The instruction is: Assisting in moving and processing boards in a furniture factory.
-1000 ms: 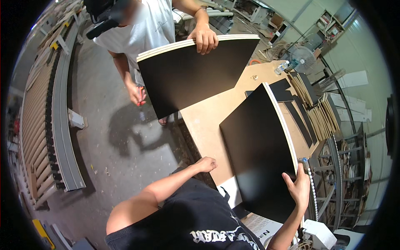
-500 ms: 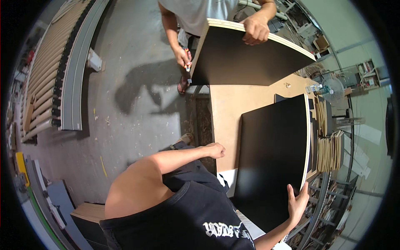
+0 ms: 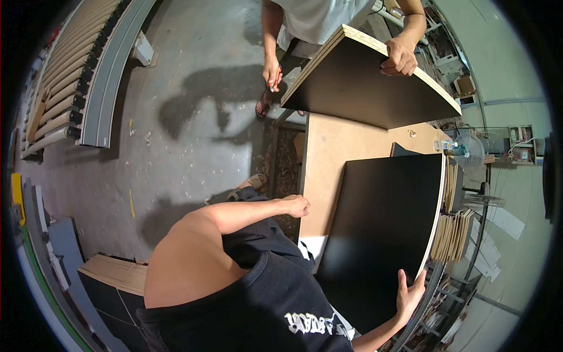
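A large black board (image 3: pixel 381 234) with a pale edge stands tilted on the table in front of me. My right hand (image 3: pixel 409 298) grips its right edge near the lower corner, thumb on the black face and fingers around the edge. My left hand (image 3: pixel 297 206) is closed in a fist over the left side of the table (image 3: pixel 322 146), apart from the board. What it holds, if anything, is hidden. Across the table a co-worker's hand (image 3: pixel 401 57) grips the top edge of several black boards (image 3: pixel 363 82) held together. The co-worker's other hand (image 3: pixel 271 74) holds a small orange tool.
A clear plastic bottle (image 3: pixel 447 145) lies at the table's far right, near stacked thin boards (image 3: pixel 453 234) and a fan (image 3: pixel 469 146). A roller conveyor (image 3: pixel 64 76) stands at the far left. Black boards (image 3: pixel 111 293) are stacked behind my left arm.
The view has shifted. The co-worker's boards now lean with their corner pointing up, and the co-worker's tool hand is farther from their edge. My hands keep about the same poses.
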A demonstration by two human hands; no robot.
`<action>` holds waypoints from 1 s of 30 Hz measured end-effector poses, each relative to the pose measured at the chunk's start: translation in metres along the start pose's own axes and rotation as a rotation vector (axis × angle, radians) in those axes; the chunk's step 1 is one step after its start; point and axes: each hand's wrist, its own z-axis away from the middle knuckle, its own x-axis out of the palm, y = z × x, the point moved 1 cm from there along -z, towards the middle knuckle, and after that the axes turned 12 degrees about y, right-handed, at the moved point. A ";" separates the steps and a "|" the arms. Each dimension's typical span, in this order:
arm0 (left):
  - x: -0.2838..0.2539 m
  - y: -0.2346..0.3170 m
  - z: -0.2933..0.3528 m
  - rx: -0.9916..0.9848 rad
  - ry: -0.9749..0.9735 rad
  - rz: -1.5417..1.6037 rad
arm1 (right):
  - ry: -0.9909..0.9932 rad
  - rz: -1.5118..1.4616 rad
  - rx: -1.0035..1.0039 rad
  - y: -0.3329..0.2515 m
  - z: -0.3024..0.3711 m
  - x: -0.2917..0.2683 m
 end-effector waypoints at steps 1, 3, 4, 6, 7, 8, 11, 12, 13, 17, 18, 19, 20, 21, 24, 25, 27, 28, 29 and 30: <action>0.000 -0.001 0.000 0.007 0.008 -0.005 | -0.002 0.000 -0.003 -0.001 -0.001 0.000; 0.000 -0.002 0.000 -0.009 0.005 0.002 | -0.020 -0.042 0.045 -0.003 -0.002 0.000; -0.001 -0.002 0.001 -0.024 -0.002 0.010 | -0.021 -0.043 0.044 -0.002 -0.002 0.000; -0.004 -0.002 0.002 -0.012 0.009 0.005 | -0.004 -0.036 0.029 0.001 -0.001 0.001; -0.006 -0.001 0.004 0.000 0.018 -0.001 | -0.004 -0.037 0.029 0.002 -0.001 0.001; -0.008 -0.001 0.005 0.001 0.017 -0.001 | 0.005 -0.024 0.033 0.003 0.000 0.002; -0.011 0.000 0.007 -0.038 0.014 0.018 | 0.002 -0.034 0.041 0.001 -0.001 0.000; -0.012 0.000 0.006 -0.038 0.009 -0.005 | -0.010 -0.057 0.044 0.000 -0.001 -0.001; -0.012 0.000 0.006 -0.037 0.004 -0.028 | -0.009 -0.056 0.045 -0.001 -0.001 -0.001; -0.010 -0.001 0.004 -0.035 -0.010 -0.026 | -0.032 -0.103 0.046 -0.002 -0.002 -0.001; -0.008 -0.002 0.002 -0.030 -0.009 -0.029 | -0.034 -0.108 0.043 -0.002 -0.002 -0.001; -0.007 -0.003 0.002 -0.027 -0.006 -0.033 | -0.035 -0.107 0.044 -0.002 -0.002 -0.001; -0.006 -0.004 0.001 -0.027 -0.007 -0.032 | -0.029 -0.091 0.045 -0.003 -0.002 0.000; -0.005 -0.006 0.000 -0.017 -0.005 -0.029 | -0.023 -0.075 0.046 -0.003 -0.002 0.000; -0.002 -0.009 -0.002 0.000 0.002 -0.022 | -0.026 -0.060 0.055 0.003 -0.003 0.000; -0.003 -0.008 -0.003 0.005 0.011 -0.020 | -0.026 -0.058 0.056 0.003 -0.003 0.000; -0.004 -0.007 -0.002 0.011 0.013 -0.018 | -0.026 -0.054 0.077 0.002 -0.003 0.000; -0.005 -0.006 -0.002 0.016 0.016 -0.018 | -0.026 -0.053 0.077 0.001 -0.002 0.000; -0.006 -0.005 -0.002 0.017 0.015 -0.017 | -0.028 -0.049 0.079 0.000 -0.002 0.000; -0.007 -0.003 -0.003 -0.007 -0.007 -0.022 | -0.029 -0.046 0.080 0.000 -0.003 -0.001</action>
